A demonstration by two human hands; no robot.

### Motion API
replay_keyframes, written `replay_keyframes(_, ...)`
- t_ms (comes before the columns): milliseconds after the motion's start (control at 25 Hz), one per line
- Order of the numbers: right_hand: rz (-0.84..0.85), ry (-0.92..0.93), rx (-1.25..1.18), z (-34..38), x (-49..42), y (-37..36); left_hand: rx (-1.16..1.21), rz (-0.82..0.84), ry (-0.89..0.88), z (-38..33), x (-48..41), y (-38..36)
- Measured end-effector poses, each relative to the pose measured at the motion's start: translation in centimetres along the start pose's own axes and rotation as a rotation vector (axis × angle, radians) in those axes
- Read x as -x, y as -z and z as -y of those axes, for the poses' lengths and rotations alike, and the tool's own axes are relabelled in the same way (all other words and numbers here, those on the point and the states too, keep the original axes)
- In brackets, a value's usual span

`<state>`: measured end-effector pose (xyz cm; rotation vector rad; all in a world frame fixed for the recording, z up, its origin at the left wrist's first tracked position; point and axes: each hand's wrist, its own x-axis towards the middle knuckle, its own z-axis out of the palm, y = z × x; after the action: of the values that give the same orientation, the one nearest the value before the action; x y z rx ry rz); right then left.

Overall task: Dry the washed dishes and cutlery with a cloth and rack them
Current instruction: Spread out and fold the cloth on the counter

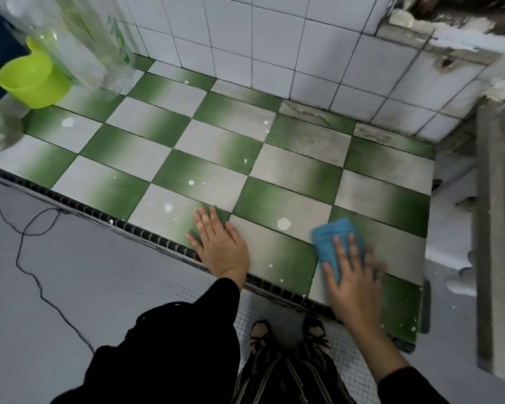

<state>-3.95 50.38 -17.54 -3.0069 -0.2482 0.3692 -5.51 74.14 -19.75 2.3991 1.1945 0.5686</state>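
A folded blue cloth (331,239) lies on the green-and-white tiled counter (204,158) near its front right corner. My right hand (352,282) presses flat on the cloth with straight, spread fingers, and it looks blurred. My left hand (220,246) rests flat on the tiles at the counter's front edge, holding nothing. No dishes, cutlery or rack are in view.
A lime green plastic cup (31,81) stands at the back left beside clear plastic bottles (79,45). White tiled walls (289,45) close the back and right. A black cable (32,255) trails over the grey floor at the left. White specks dot the tiles.
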Motion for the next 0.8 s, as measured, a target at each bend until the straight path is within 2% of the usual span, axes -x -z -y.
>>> replay_keyframes(80, -0.047, -0.215, -0.053, -0.8, -2.0, 0.8, 0.006, 0.009, -0.014, 0.0, 0.0, -0.1)
replay_keyframes(160, -0.095, -0.339, -0.104, -0.3, -5.7, 1.7, 0.002, 0.007, -0.031, 0.2, 0.0, -0.3)
replay_keyframes(280, -0.113, -0.443, -0.154, 0.8, -13.4, 3.9, -0.004, 0.005, -0.035, 0.3, 0.0, -0.4)
replay_keyframes(360, -0.090, -0.445, -0.176, 1.7, -18.0, 5.0, -0.009, 0.003, -0.031, 0.4, 0.0, -0.6)
replay_keyframes(440, -0.055, -0.338, -0.148, 3.3, -20.5, 5.5, -0.010, 0.003, -0.032, 0.5, 0.0, -0.7)
replay_keyframes(560, -0.048, -0.003, -0.032, 6.1, -19.8, 4.7, -0.014, -0.014, -0.042, 0.5, 0.0, -0.8)
replay_keyframes(680, -0.021, 0.328, 0.048, 7.7, -14.2, 2.5, -0.018, -0.013, -0.052, 0.4, -0.1, -0.8)
replay_keyframes(800, -0.028, 0.678, 0.082, 7.2, -7.5, 0.6, -0.037, -0.013, -0.151, 0.3, -0.1, -0.5)
